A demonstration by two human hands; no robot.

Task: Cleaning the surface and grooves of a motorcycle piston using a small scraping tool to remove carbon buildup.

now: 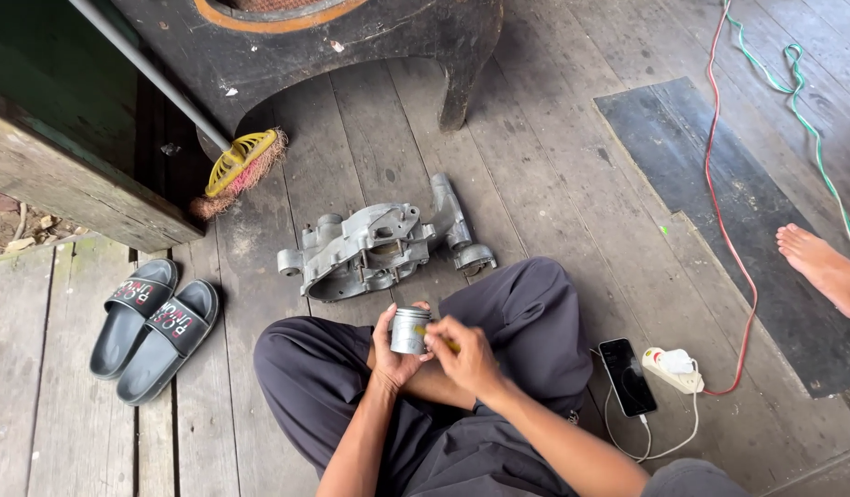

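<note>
I sit cross-legged on a wooden plank floor. My left hand (391, 352) grips a small silver metal cylinder, a piston (410, 330), held upright over my lap. My right hand (463, 354) is pressed against the piston's right side, pinching a thin yellowish tool (450, 345) whose tip is hidden by my fingers. A grey cast-metal engine casing (370, 247) lies on the floor just beyond my knees.
A pair of grey slides (153, 324) lies at the left. A yellow broom (241, 166) leans by a dark wooden stool (351, 46). A phone (627, 375) on a white cable and a power strip (673, 370) sit at the right. Another person's bare foot (825, 267) rests by a black mat (719, 202).
</note>
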